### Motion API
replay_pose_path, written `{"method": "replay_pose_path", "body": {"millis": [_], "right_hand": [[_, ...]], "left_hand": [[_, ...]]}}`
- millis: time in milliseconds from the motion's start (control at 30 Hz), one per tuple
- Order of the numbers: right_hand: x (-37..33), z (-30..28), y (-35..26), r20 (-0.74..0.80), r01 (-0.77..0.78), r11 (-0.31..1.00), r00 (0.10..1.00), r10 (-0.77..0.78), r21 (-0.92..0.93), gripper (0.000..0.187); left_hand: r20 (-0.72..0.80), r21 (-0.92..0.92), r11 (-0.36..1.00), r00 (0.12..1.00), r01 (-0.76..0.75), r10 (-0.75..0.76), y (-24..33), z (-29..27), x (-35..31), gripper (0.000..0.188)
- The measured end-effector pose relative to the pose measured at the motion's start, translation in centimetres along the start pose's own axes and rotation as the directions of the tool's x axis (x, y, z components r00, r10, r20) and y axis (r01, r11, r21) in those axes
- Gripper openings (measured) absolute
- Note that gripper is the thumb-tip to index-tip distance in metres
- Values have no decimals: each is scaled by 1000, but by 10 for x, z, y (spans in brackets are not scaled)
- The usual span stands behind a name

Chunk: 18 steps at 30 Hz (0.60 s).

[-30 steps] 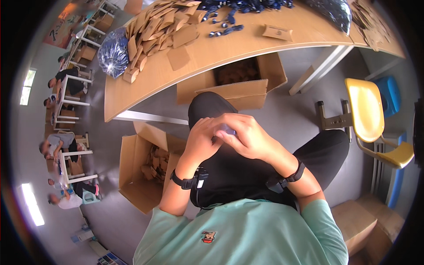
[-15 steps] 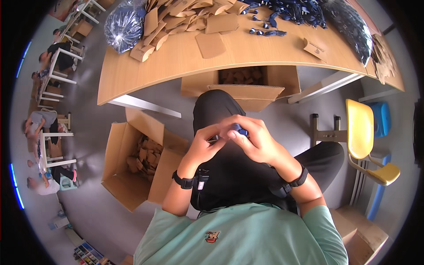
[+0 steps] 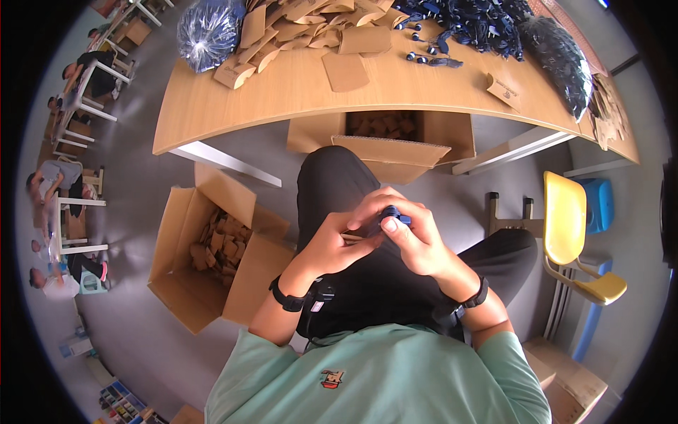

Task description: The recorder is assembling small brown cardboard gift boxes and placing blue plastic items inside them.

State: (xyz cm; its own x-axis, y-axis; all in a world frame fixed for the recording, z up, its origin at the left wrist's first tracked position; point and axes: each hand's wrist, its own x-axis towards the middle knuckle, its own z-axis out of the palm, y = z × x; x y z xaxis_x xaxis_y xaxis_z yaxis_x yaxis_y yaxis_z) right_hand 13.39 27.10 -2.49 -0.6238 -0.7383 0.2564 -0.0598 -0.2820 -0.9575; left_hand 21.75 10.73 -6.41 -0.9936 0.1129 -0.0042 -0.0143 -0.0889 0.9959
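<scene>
Right grip (image 3: 422,244) wraps a navy bundle (image 3: 390,213); left grip (image 3: 330,244) curls, hold unclear; open carton (image 3: 258,286) sits near the knee (image 3: 330,175).

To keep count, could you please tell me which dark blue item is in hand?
The dark blue item in the right hand, partly hidden by it; the other dark blue pieces lie on the table, mostly heaped together.

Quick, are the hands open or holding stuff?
Left hand: curled; whether it's holding anything can't be told.
Right hand: closed, holding a small dark-blue cord-like bundle.
</scene>
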Motion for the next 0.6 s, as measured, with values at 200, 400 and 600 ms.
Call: {"method": "replay_pose_path", "body": {"millis": [200,400,600], "right_hand": [[-10,-9,-8,35,99,988,995,-96,-121,27],[-24,-16,-18,-48,152,943,984,-173,-296,26],[-36,-21,-26,-202,2,992,979,-28,-128,29]], "left_hand": [[37,73,997,999,8,-10,18,13,2,27],[50,225,972,996,59,-72,27,31,10,45],[48,339,940,999,-23,7,32,47,18,46]]}}
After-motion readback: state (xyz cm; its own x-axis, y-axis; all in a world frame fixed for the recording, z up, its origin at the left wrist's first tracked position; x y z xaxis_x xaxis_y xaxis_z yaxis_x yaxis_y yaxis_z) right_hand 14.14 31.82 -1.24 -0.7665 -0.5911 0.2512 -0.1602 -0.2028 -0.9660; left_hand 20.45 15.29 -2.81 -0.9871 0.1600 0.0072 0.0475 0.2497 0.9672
